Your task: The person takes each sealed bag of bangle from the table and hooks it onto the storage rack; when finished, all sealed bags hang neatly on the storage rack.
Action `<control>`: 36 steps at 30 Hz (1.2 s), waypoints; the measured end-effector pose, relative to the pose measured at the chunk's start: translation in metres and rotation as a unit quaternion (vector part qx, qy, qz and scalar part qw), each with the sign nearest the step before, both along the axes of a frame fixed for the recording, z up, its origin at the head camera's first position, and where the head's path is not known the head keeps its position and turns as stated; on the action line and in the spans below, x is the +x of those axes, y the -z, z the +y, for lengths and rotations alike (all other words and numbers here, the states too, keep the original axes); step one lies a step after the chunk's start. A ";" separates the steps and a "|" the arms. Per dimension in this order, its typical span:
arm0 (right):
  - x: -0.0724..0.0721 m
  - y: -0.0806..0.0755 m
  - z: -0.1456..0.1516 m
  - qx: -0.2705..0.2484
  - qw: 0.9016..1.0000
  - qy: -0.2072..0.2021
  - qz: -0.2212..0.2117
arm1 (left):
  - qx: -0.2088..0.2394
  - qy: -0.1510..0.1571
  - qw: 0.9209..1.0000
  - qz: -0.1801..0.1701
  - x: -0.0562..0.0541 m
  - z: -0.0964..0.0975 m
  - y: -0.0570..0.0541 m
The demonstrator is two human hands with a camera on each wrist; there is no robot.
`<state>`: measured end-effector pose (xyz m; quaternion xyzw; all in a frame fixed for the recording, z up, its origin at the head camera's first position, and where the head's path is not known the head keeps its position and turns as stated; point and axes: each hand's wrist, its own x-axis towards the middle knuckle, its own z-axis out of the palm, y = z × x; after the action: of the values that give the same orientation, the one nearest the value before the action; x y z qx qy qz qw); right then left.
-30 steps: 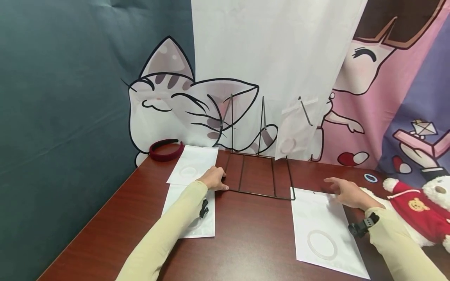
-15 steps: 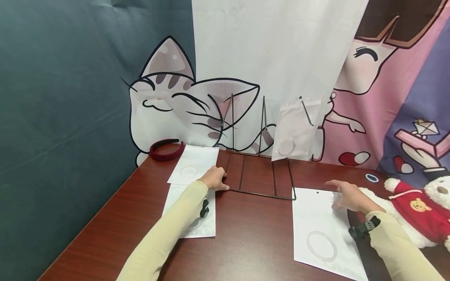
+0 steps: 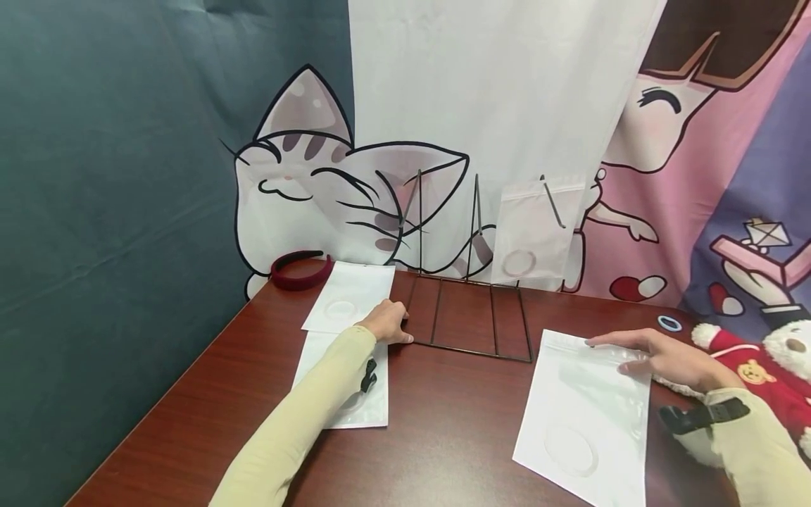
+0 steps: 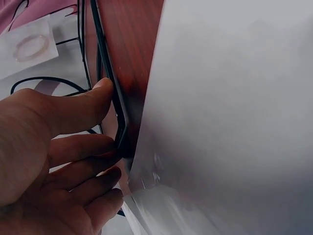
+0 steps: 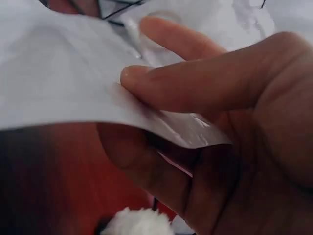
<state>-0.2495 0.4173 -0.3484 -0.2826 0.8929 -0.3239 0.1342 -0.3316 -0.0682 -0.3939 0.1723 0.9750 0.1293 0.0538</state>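
My right hand (image 3: 681,360) pinches the top right edge of a white zip bag (image 3: 570,394) with a ring shape showing through it. In the right wrist view the thumb presses on top of the bag (image 5: 58,78) and other fingers are beneath. My left hand (image 3: 384,322) holds the front left corner of a black wire rack (image 3: 465,350) with hooks. Seen from the left wrist, the thumb and fingertips meet at the rack's bent corner (image 4: 120,127). Another zip bag (image 3: 535,232) hangs from the rack's right hook.
Two more white bags lie on the left, an upper one (image 3: 355,282) and a lower one (image 3: 374,408) partly under the left forearm. Behind them sits a dark red headband (image 3: 298,283). A light blue ring (image 3: 669,323) and a plush bear (image 3: 754,366) are at the right.
My right hand has taken hold of the bag and moved right; the bag has turned and its top edge has risen. The hanging bag has swung slightly. The left hand stays in place.
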 end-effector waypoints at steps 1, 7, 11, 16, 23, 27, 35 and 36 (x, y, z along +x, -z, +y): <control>0.002 -0.003 -0.002 0.000 1.000 -0.011 0.012 | 0.000 -0.001 1.000 -0.002 0.000 0.000 0.000; 0.014 -0.025 -0.028 0.008 0.994 -0.027 0.104 | 0.006 -0.003 1.000 -0.001 -0.001 -0.002 0.003; 0.021 -0.038 -0.047 0.009 0.991 -0.019 0.135 | 0.009 0.000 1.000 0.004 -0.002 -0.003 0.005; 0.028 -0.046 -0.064 -0.002 0.984 0.001 0.177 | 0.015 0.006 1.000 0.004 0.000 -0.003 0.005; 0.035 -0.054 -0.079 -0.059 0.974 0.074 0.204 | 0.023 0.012 1.000 0.010 0.002 -0.002 0.002; 0.038 -0.057 -0.086 -0.113 0.961 0.126 0.221 | 0.023 0.014 1.000 0.007 0.002 -0.001 0.000; 0.038 -0.067 -0.098 -0.204 0.930 0.203 0.229 | 0.023 0.005 1.000 -0.002 0.002 -0.002 0.000; 0.038 -0.068 -0.099 -0.208 0.926 0.214 0.229 | 0.021 0.005 1.000 0.000 0.002 -0.002 0.000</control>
<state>-0.2119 0.3178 -0.2800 -0.1725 0.8511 -0.4499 -0.2084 -0.3296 -0.0703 -0.3944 0.1785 0.9711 0.1500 0.0512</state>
